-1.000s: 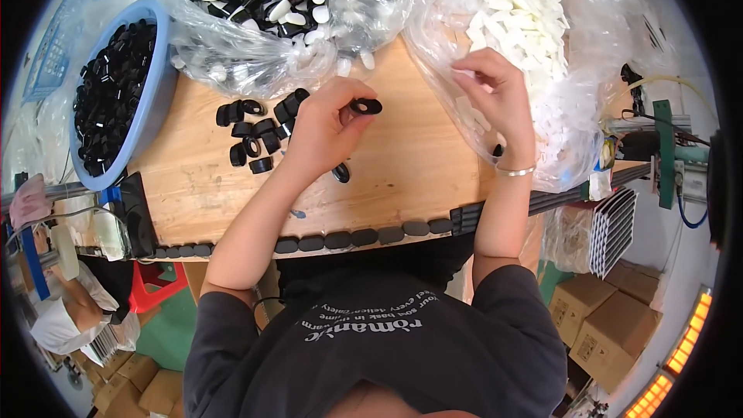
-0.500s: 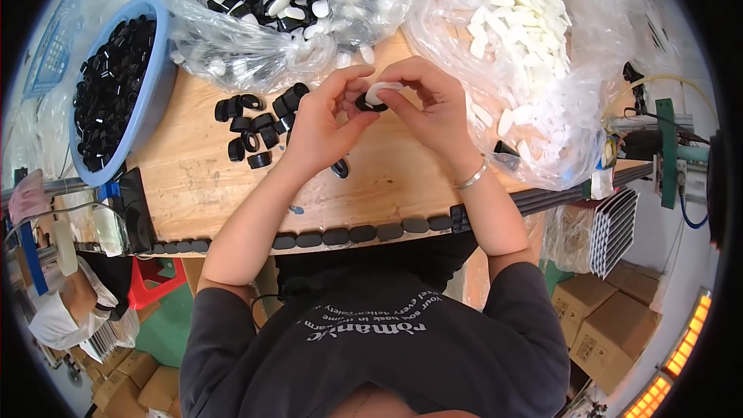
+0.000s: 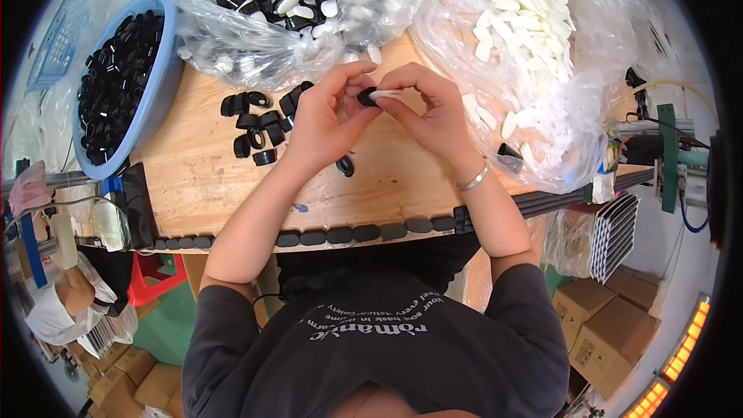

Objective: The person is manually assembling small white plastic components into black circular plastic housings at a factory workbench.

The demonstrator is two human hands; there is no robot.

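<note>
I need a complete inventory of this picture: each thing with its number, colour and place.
Table: one, light wood, centre
Basin: one, blue, left
Basin rings: many, black, inside basin
Loose rings: about a dozen, black, on table
Mixed bag: one, clear, top centre, with black and white pieces
White pieces: many, white, upper-right clear bag
Edge pads: one row, dark, near table edge
Stool: one, red, lower left
Boxes: several, brown, both lower sides
Co-worker: one, white clothing, lower left
Lights: several, orange, lower right
Held ring: one, black, left hand
Held piece: one, white, right hand
Bracelet: one, silvery, right wrist
</note>
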